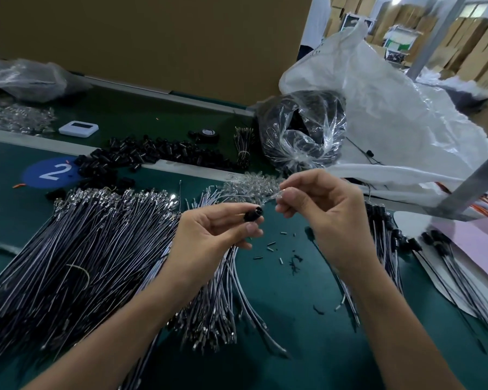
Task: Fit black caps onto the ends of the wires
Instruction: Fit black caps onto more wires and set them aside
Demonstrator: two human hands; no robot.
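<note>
Left hand (209, 235) pinches cap (251, 214), right hand (330, 218) (clear piece (279, 194))

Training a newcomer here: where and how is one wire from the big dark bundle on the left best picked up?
Probably pinch the insulation just behind the shiny metal terminal, from above, at the far end of the large bundle of thin dark wires: there tips fan out singly, while nearer lengths overlap.

White device (79, 128) beyond blue "2" sticker (50, 172); white bag (392, 108) right; cardboard panel (152, 38) behind.
</note>
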